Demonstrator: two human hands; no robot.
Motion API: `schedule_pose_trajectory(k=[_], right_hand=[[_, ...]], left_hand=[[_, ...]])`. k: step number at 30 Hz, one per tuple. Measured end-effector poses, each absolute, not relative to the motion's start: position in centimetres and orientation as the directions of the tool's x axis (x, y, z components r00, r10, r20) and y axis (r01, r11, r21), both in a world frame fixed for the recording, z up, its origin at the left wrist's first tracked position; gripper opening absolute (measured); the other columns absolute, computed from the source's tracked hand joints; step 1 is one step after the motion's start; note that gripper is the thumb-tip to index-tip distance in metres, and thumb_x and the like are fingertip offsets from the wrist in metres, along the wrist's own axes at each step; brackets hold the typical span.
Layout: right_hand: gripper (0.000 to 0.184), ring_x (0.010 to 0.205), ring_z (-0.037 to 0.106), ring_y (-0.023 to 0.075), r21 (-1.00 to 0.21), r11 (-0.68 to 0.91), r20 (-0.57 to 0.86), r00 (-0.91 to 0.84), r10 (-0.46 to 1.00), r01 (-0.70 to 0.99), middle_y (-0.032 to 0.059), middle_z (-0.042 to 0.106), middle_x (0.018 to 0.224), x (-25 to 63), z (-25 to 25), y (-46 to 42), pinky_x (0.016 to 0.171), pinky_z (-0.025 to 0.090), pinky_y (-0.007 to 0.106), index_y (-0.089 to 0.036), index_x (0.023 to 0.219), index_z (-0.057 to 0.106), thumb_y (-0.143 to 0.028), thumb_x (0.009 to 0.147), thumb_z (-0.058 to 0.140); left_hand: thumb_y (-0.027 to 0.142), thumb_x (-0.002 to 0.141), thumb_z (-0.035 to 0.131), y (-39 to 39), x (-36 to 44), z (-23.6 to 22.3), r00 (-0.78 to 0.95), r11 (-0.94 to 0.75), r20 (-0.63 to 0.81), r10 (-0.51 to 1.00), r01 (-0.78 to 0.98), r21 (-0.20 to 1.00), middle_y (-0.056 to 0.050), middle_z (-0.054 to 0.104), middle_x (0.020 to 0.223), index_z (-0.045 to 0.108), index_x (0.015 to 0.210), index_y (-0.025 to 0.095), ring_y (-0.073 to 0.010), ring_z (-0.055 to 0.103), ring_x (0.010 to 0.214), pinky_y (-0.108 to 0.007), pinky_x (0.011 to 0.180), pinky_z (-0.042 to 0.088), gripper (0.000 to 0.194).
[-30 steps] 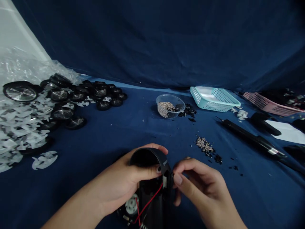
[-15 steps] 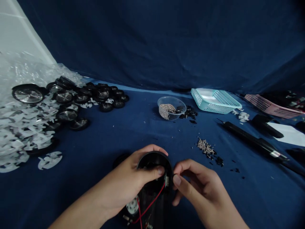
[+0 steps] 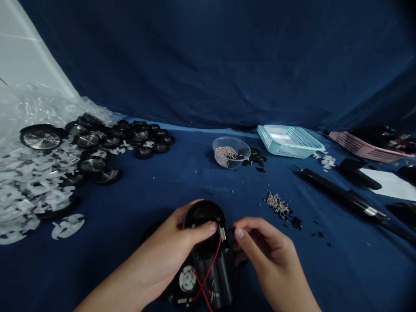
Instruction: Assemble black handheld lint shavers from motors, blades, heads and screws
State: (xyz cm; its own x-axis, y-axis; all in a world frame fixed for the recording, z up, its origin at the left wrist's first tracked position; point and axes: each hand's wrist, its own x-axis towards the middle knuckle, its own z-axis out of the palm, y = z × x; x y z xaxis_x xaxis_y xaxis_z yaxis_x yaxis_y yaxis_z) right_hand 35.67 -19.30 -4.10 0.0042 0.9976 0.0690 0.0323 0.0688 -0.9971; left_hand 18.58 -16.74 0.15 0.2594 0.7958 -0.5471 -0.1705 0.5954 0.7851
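My left hand (image 3: pixel 165 255) is wrapped round a black plastic device housing (image 3: pixel 208 251) with a round head, red wires and a small white motor disc inside. It is held low at the front, its open side facing up. My right hand (image 3: pixel 263 249) sits just to the right of the housing, thumb and fingers pinched together at the housing's right edge near a small metal contact. What the pinch holds is too small to make out.
A pile of black round grille parts (image 3: pixel 97 143) and white cut-outs (image 3: pixel 29 186) lies at the left. A clear cup of small screws (image 3: pixel 230 152), a loose screw heap (image 3: pixel 276 202), a teal basket (image 3: pixel 287 138), a pink basket (image 3: pixel 367 145) and a black screwdriver (image 3: pixel 341 195) lie to the right.
The housing has tilted down so its open inside faces up more. Both hands stayed on it, with the right pinch remaining at its right edge. The view shifted slightly downward.
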Motion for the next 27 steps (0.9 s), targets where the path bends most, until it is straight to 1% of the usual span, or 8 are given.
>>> schedule_pose_trajectory(k=[4, 7, 9, 12, 16, 20, 23, 27], right_hand=[[0.013, 0.062, 0.066, 0.0132, -1.000, 0.019, 0.018, -0.062, 0.998, 0.008, 0.0025, 0.069, 0.071, 35.6, -4.0, -19.5, 0.056, 0.055, 0.018, -0.019, 0.083, 0.071, -0.032, 0.080, 0.071], [0.010, 0.064, 0.067, 0.0124, -0.998, -0.042, -0.041, -0.031, 0.999, -0.043, 0.0015, 0.070, 0.070, 35.7, -3.8, -19.9, 0.060, 0.054, 0.016, -0.021, 0.078, 0.074, -0.031, 0.075, 0.076], [0.009, 0.066, 0.068, 0.0124, -0.995, -0.070, -0.068, -0.027, 0.997, -0.072, 0.0013, 0.071, 0.070, 35.5, -3.7, -20.2, 0.062, 0.054, 0.015, -0.022, 0.077, 0.075, -0.030, 0.073, 0.077], [0.009, 0.069, 0.070, 0.0143, -0.993, -0.075, -0.071, -0.041, 0.997, -0.090, 0.0020, 0.073, 0.074, 35.3, -3.6, -20.4, 0.066, 0.056, 0.018, -0.023, 0.077, 0.076, -0.028, 0.070, 0.079], [0.021, 0.073, 0.071, 0.0168, -0.983, -0.064, -0.067, 0.008, 0.998, -0.170, 0.0028, 0.075, 0.083, 35.3, -3.7, -20.1, 0.073, 0.060, 0.026, -0.024, 0.094, 0.076, -0.029, 0.073, 0.078], [0.018, 0.071, 0.072, 0.0202, -0.995, 0.001, 0.005, -0.045, 0.999, -0.097, 0.0061, 0.075, 0.083, 35.8, -3.9, -19.7, 0.066, 0.062, 0.030, -0.023, 0.093, 0.077, -0.030, 0.076, 0.076], [0.014, 0.074, 0.072, 0.0179, -0.995, 0.084, 0.086, -0.035, 0.996, -0.049, 0.0033, 0.075, 0.084, 36.0, -4.1, -19.7, 0.065, 0.061, 0.025, -0.028, 0.093, 0.077, -0.026, 0.079, 0.073], [0.024, 0.077, 0.070, 0.0141, -0.958, 0.276, 0.278, 0.012, 0.961, 0.072, 0.0000, 0.074, 0.086, 35.9, -4.3, -20.0, 0.069, 0.059, 0.022, -0.033, 0.097, 0.075, -0.016, 0.081, 0.069]], left_hand=[[0.020, 0.072, 0.073, -16.7, 18.5, 0.1, 0.225, 0.629, -0.589, 0.776, -0.205, 0.750, -0.001, 0.069, 0.089, 0.062, 0.104, 0.023, -0.0223, 0.065, 0.095, -0.037, 0.091, 0.046, 0.034], [0.012, 0.069, 0.071, -16.8, 18.3, -0.2, 0.274, 0.638, -0.580, 0.767, -0.234, 0.733, -0.003, 0.070, 0.095, 0.062, 0.105, 0.023, -0.0220, 0.064, 0.098, -0.035, 0.090, 0.047, 0.038], [0.009, 0.067, 0.071, -16.7, 18.1, -0.2, 0.313, 0.625, -0.549, 0.775, -0.245, 0.742, -0.003, 0.070, 0.097, 0.064, 0.100, 0.022, -0.0212, 0.063, 0.099, -0.034, 0.091, 0.047, 0.036], [0.012, 0.065, 0.076, -16.6, 17.9, -0.1, 0.372, 0.568, -0.469, 0.801, -0.225, 0.792, -0.001, 0.069, 0.096, 0.066, 0.091, 0.022, -0.0195, 0.062, 0.097, -0.030, 0.089, 0.046, 0.029], [0.018, 0.069, 0.078, -16.5, 18.0, 0.0, 0.403, 0.522, -0.412, 0.817, -0.214, 0.826, 0.000, 0.067, 0.090, 0.065, 0.089, 0.022, -0.0170, 0.062, 0.090, -0.029, 0.086, 0.046, 0.024], [0.014, 0.069, 0.077, -16.7, 18.4, 0.0, 0.366, 0.487, -0.391, 0.845, -0.224, 0.844, 0.002, 0.067, 0.088, 0.066, 0.087, 0.023, -0.0180, 0.061, 0.095, -0.027, 0.085, 0.045, 0.023], [0.014, 0.066, 0.079, -16.8, 18.8, 0.2, 0.282, 0.491, -0.426, 0.860, -0.228, 0.840, 0.002, 0.070, 0.087, 0.067, 0.085, 0.024, -0.0196, 0.062, 0.095, -0.029, 0.085, 0.046, 0.024], [0.016, 0.064, 0.082, -16.9, 19.1, 0.3, 0.250, 0.515, -0.458, 0.853, -0.256, 0.818, 0.001, 0.071, 0.087, 0.067, 0.085, 0.025, -0.0212, 0.064, 0.095, -0.031, 0.085, 0.047, 0.027]])
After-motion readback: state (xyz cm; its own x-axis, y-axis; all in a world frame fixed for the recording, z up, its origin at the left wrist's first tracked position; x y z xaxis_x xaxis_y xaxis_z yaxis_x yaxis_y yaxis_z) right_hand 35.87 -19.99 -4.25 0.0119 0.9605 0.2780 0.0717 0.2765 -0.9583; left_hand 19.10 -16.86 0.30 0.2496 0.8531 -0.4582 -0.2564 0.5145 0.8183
